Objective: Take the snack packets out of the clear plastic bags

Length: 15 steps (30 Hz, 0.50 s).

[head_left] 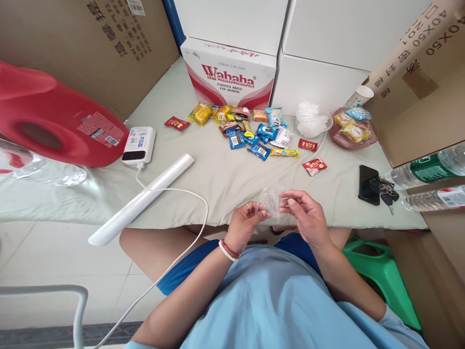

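A crumpled clear plastic bag (269, 199) is at the front edge of the cloth-covered table, between my two hands. My left hand (245, 224) has its thumb and fingers closed on the bag's lower left side. A red bracelet and a white beaded one circle that wrist. Just right of the bag is my right hand (305, 217), fingers loosely bent and apart, with the fingertips at the bag's edge; whether they touch it is hard to see. Beyond the hands lies a loose pile of wrapped snacks (267, 133), with a red packet (315, 166) closest to my right hand.
A pink bowl of snacks (354, 140) stands at the right, beside a clear container with crumpled plastic (311, 118). A phone (368, 184), keys (388, 191) and bottles (428, 169) are farther right. A white tube (145, 198), cable and power bank (139, 144) lie left.
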Each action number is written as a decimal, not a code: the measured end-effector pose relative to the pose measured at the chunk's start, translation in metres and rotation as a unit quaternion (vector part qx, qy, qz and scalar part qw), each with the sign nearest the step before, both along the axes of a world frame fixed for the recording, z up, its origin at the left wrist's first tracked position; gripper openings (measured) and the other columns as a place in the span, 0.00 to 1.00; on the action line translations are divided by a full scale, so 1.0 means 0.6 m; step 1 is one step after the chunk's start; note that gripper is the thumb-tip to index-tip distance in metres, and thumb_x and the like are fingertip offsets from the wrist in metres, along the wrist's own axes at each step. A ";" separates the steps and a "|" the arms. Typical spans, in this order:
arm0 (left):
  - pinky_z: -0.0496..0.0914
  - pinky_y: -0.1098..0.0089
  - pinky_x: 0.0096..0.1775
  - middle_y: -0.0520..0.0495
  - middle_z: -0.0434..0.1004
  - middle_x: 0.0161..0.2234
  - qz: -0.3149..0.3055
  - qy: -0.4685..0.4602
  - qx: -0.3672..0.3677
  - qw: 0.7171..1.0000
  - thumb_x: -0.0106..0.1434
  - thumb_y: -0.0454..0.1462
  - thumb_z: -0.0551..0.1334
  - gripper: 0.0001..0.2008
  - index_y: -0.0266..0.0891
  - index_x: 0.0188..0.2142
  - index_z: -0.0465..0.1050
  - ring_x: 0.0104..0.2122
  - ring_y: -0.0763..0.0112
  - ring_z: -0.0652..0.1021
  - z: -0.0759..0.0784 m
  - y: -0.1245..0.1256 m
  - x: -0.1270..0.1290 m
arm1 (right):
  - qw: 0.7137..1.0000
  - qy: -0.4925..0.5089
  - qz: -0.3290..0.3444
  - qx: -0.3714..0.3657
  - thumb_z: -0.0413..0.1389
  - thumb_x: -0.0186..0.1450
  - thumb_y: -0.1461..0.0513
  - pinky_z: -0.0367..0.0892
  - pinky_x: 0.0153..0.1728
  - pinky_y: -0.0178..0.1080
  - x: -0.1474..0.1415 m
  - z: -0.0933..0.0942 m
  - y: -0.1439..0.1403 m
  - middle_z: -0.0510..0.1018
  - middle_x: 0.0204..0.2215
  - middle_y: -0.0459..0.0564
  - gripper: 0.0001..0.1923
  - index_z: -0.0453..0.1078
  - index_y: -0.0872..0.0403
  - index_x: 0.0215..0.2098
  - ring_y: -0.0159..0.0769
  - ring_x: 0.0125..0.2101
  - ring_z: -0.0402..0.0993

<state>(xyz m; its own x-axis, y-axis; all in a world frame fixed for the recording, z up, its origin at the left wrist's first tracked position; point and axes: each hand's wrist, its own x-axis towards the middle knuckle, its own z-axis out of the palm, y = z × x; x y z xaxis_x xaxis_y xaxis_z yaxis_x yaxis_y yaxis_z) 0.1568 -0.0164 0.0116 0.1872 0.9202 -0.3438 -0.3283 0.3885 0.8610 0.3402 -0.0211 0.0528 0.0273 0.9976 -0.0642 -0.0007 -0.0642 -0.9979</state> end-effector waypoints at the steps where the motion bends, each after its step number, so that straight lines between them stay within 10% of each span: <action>1: 0.75 0.60 0.45 0.49 0.81 0.31 0.010 -0.005 -0.007 1.000 0.53 0.47 0.76 0.17 0.38 0.32 0.77 0.35 0.64 0.83 0.000 0.001 -0.004 | 1.000 -0.021 -0.020 0.003 0.60 0.69 0.48 0.78 0.42 0.43 0.007 -0.003 -0.001 0.79 0.43 0.52 0.16 0.75 0.49 0.47 0.37 0.39 0.77; 9: 0.75 0.62 0.47 0.45 0.84 0.35 0.010 -0.011 0.022 1.000 0.57 0.51 0.74 0.18 0.38 0.32 0.80 0.37 0.65 0.82 0.013 0.003 -0.006 | 0.982 -0.180 0.056 0.032 0.65 0.64 0.53 0.74 0.33 0.40 -0.004 -0.029 -0.004 0.77 0.39 0.50 0.15 0.77 0.49 0.46 0.36 0.34 0.71; 15: 0.74 0.66 0.44 0.47 0.84 0.36 0.112 -0.022 -0.020 0.993 0.51 0.51 0.77 0.20 0.38 0.30 0.77 0.36 0.68 0.81 0.008 0.023 -0.066 | 0.995 -0.078 -0.065 -0.009 0.66 0.64 0.53 0.64 0.29 0.35 0.032 -0.023 0.017 0.74 0.27 0.44 0.11 0.76 0.51 0.36 0.31 0.27 0.65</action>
<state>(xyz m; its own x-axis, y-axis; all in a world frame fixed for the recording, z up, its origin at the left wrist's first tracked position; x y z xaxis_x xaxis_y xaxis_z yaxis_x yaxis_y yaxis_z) 0.1170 -0.0024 0.0161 -0.0053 0.9259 -0.3778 -0.4470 0.3358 0.8291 0.3595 -0.0110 0.0387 0.1664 0.9838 -0.0670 0.1450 -0.0916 -0.9852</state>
